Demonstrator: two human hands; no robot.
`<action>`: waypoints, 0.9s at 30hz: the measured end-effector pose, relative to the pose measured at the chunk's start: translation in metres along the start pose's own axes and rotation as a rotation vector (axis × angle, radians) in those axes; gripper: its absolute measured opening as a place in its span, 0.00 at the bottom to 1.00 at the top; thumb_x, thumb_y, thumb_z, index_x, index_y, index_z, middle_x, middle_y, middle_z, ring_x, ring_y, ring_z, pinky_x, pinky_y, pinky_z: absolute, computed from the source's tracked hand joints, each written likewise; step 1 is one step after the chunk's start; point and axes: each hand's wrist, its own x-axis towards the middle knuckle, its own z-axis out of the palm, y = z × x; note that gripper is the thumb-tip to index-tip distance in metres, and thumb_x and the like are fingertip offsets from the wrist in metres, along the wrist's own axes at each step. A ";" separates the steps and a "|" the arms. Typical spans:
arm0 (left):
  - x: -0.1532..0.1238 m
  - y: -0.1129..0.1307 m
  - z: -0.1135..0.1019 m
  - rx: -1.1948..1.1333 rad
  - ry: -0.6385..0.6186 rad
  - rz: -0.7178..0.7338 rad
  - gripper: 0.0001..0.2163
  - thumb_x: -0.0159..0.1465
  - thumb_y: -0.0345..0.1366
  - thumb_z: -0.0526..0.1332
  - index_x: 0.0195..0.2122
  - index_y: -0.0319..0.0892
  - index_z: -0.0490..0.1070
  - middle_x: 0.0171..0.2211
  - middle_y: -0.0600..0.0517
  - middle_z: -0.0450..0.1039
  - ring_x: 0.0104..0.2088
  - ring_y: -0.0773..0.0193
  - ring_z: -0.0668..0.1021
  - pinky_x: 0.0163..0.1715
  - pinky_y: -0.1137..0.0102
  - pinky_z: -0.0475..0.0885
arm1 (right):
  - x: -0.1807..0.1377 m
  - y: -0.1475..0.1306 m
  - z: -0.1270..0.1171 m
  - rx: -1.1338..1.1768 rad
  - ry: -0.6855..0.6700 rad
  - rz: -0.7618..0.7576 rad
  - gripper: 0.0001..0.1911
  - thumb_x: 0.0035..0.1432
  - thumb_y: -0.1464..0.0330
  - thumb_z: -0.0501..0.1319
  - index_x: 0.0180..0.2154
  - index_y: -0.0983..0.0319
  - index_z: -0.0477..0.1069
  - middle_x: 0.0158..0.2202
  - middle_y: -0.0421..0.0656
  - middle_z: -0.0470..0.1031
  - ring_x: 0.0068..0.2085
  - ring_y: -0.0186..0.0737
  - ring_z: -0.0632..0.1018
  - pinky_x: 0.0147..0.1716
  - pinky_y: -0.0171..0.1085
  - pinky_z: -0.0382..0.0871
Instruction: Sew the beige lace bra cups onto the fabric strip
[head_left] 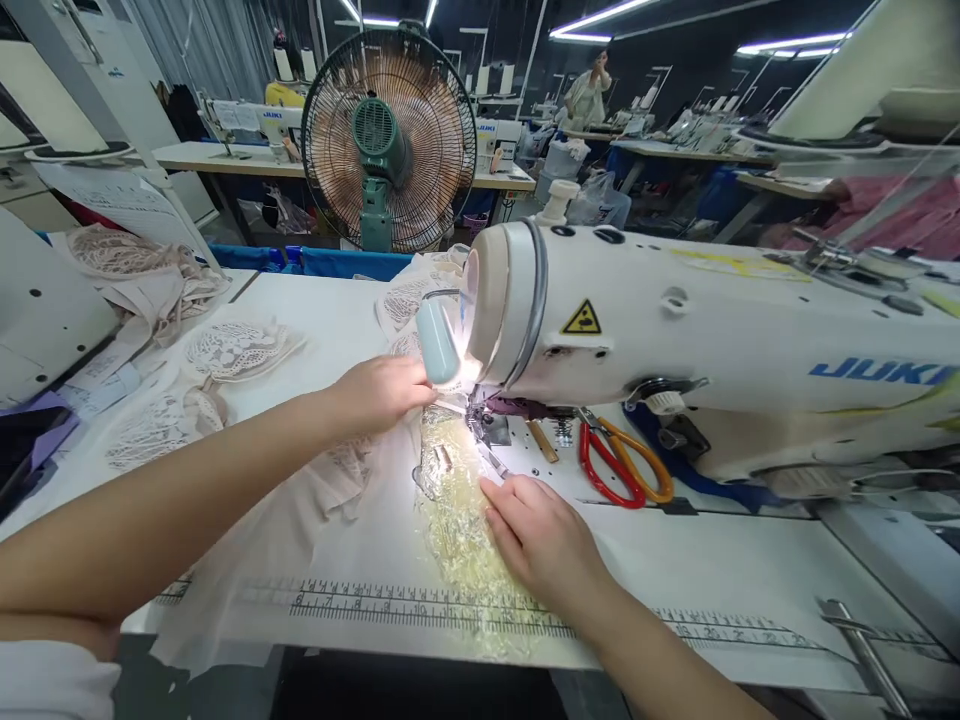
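My left hand point(379, 395) is closed at the lamp-lit needle area of a white sewing machine point(600, 300), its fingertips pressed on pale lace fabric point(337, 480) whose sheer part hangs over the table's front edge. My right hand point(551, 545) rests right of a yellowish, crinkled patch point(457, 515) in front of the needle. Its thumb and forefinger are together beside a narrow shiny strip point(493, 461); whether they grip it I cannot tell. The needle tip and what lies under the left fingers are hidden.
Red-handled and orange-handled scissors point(611, 475) lie under the machine arm. Lace pieces point(240, 345) spread across the left of the white table point(300, 295). A printed ruler point(375, 605) runs along the front. A large fan point(386, 140) stands behind; a person point(589, 95) is farther back.
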 end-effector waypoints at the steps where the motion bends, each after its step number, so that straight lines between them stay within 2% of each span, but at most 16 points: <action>1: -0.008 0.001 -0.005 0.011 -0.077 0.041 0.16 0.56 0.20 0.54 0.39 0.44 0.74 0.39 0.51 0.75 0.39 0.61 0.72 0.34 0.70 0.65 | 0.000 0.000 -0.001 0.020 -0.009 0.004 0.16 0.61 0.72 0.50 0.48 0.66 0.69 0.31 0.45 0.70 0.33 0.41 0.70 0.30 0.39 0.66; 3: -0.026 0.001 -0.011 0.031 -0.243 0.117 0.20 0.52 0.18 0.54 0.41 0.45 0.73 0.41 0.52 0.74 0.41 0.61 0.72 0.34 0.71 0.65 | 0.001 0.000 -0.005 0.062 -0.022 0.012 0.15 0.61 0.71 0.49 0.46 0.65 0.70 0.32 0.45 0.70 0.34 0.42 0.70 0.32 0.40 0.67; 5: -0.040 0.003 -0.012 0.081 -0.343 0.146 0.19 0.54 0.19 0.55 0.41 0.45 0.73 0.42 0.50 0.74 0.43 0.60 0.71 0.37 0.70 0.65 | 0.001 -0.001 -0.009 0.095 -0.031 0.020 0.14 0.61 0.71 0.48 0.43 0.64 0.71 0.32 0.45 0.70 0.34 0.41 0.71 0.31 0.40 0.67; 8: -0.049 0.008 -0.010 0.206 -0.362 0.095 0.11 0.55 0.21 0.55 0.33 0.41 0.72 0.36 0.47 0.72 0.40 0.58 0.71 0.37 0.67 0.64 | -0.001 -0.006 -0.017 0.134 -0.043 0.039 0.14 0.62 0.69 0.47 0.38 0.62 0.71 0.33 0.45 0.71 0.33 0.41 0.72 0.29 0.39 0.68; 10: -0.049 0.012 -0.011 0.195 -0.356 0.053 0.08 0.54 0.21 0.55 0.27 0.39 0.69 0.32 0.48 0.70 0.37 0.59 0.70 0.36 0.67 0.64 | -0.004 -0.012 -0.021 0.195 -0.033 0.037 0.14 0.62 0.68 0.47 0.37 0.61 0.71 0.34 0.46 0.71 0.34 0.41 0.73 0.28 0.39 0.69; 13: -0.043 0.017 -0.022 -0.084 -0.370 -0.043 0.05 0.52 0.24 0.57 0.25 0.41 0.63 0.25 0.53 0.66 0.28 0.64 0.68 0.27 0.71 0.62 | -0.012 -0.026 -0.021 0.343 0.005 0.038 0.13 0.62 0.66 0.49 0.41 0.60 0.70 0.38 0.47 0.72 0.39 0.42 0.74 0.34 0.41 0.72; 15: -0.038 0.021 -0.029 -0.324 -0.348 -0.135 0.06 0.54 0.32 0.58 0.23 0.42 0.59 0.21 0.56 0.60 0.22 0.68 0.64 0.21 0.73 0.58 | -0.019 -0.036 -0.015 0.462 0.030 0.100 0.15 0.61 0.63 0.51 0.48 0.59 0.67 0.44 0.48 0.72 0.45 0.45 0.74 0.41 0.45 0.71; 16: -0.035 0.023 -0.031 -0.426 -0.316 -0.180 0.10 0.56 0.37 0.57 0.22 0.42 0.57 0.20 0.57 0.58 0.21 0.69 0.62 0.20 0.74 0.56 | -0.022 -0.042 -0.011 0.545 0.039 0.144 0.19 0.61 0.62 0.52 0.53 0.58 0.63 0.48 0.49 0.70 0.48 0.46 0.72 0.45 0.47 0.70; 18: -0.030 0.029 -0.029 -0.564 -0.225 -0.274 0.16 0.60 0.46 0.53 0.21 0.42 0.53 0.19 0.58 0.54 0.20 0.70 0.60 0.19 0.74 0.56 | -0.026 -0.054 -0.002 0.782 0.046 0.216 0.32 0.60 0.59 0.55 0.62 0.54 0.47 0.56 0.50 0.65 0.54 0.47 0.69 0.50 0.50 0.66; 20: -0.025 0.036 -0.019 -0.573 -0.133 -0.380 0.20 0.63 0.49 0.47 0.20 0.42 0.49 0.18 0.58 0.52 0.19 0.71 0.60 0.19 0.75 0.57 | -0.027 -0.066 0.005 1.071 0.058 0.248 0.41 0.59 0.56 0.55 0.64 0.52 0.30 0.58 0.50 0.62 0.54 0.44 0.69 0.51 0.49 0.65; 21: -0.023 0.040 -0.012 -0.539 -0.100 -0.422 0.20 0.64 0.49 0.44 0.19 0.42 0.48 0.17 0.58 0.51 0.19 0.71 0.60 0.19 0.75 0.58 | -0.026 -0.072 0.007 1.178 0.056 0.249 0.42 0.60 0.55 0.54 0.64 0.52 0.28 0.56 0.49 0.64 0.52 0.42 0.71 0.48 0.47 0.67; 22: -0.021 0.044 -0.004 -0.491 -0.073 -0.454 0.20 0.65 0.49 0.42 0.19 0.43 0.47 0.17 0.58 0.50 0.19 0.70 0.60 0.19 0.75 0.58 | -0.024 -0.077 0.006 1.232 0.049 0.239 0.41 0.60 0.53 0.54 0.65 0.53 0.31 0.52 0.48 0.68 0.47 0.41 0.74 0.45 0.44 0.69; 24: -0.018 0.051 0.010 -0.390 -0.041 -0.485 0.20 0.66 0.47 0.40 0.19 0.43 0.47 0.17 0.57 0.52 0.19 0.69 0.62 0.19 0.74 0.58 | -0.016 -0.082 0.003 1.116 0.030 0.221 0.30 0.60 0.54 0.53 0.61 0.56 0.54 0.40 0.43 0.73 0.38 0.37 0.76 0.37 0.38 0.70; 25: -0.017 0.055 0.015 -0.346 -0.034 -0.488 0.19 0.66 0.46 0.41 0.20 0.43 0.49 0.18 0.56 0.55 0.20 0.68 0.64 0.20 0.73 0.58 | -0.012 -0.082 0.000 0.957 0.023 0.228 0.22 0.60 0.55 0.53 0.52 0.58 0.67 0.34 0.41 0.73 0.34 0.36 0.75 0.34 0.35 0.69; 26: -0.016 0.057 0.020 -0.297 -0.027 -0.489 0.18 0.65 0.45 0.43 0.20 0.43 0.51 0.19 0.55 0.59 0.22 0.66 0.66 0.20 0.72 0.58 | -0.007 -0.081 -0.003 0.777 0.025 0.250 0.17 0.61 0.58 0.52 0.40 0.60 0.73 0.29 0.40 0.72 0.31 0.35 0.74 0.31 0.34 0.68; 27: -0.015 0.059 0.023 -0.246 -0.023 -0.488 0.16 0.65 0.44 0.46 0.22 0.43 0.55 0.22 0.54 0.62 0.24 0.64 0.68 0.21 0.71 0.58 | -0.003 -0.078 -0.006 0.607 0.034 0.284 0.16 0.61 0.60 0.51 0.30 0.61 0.73 0.26 0.39 0.71 0.29 0.35 0.73 0.29 0.33 0.66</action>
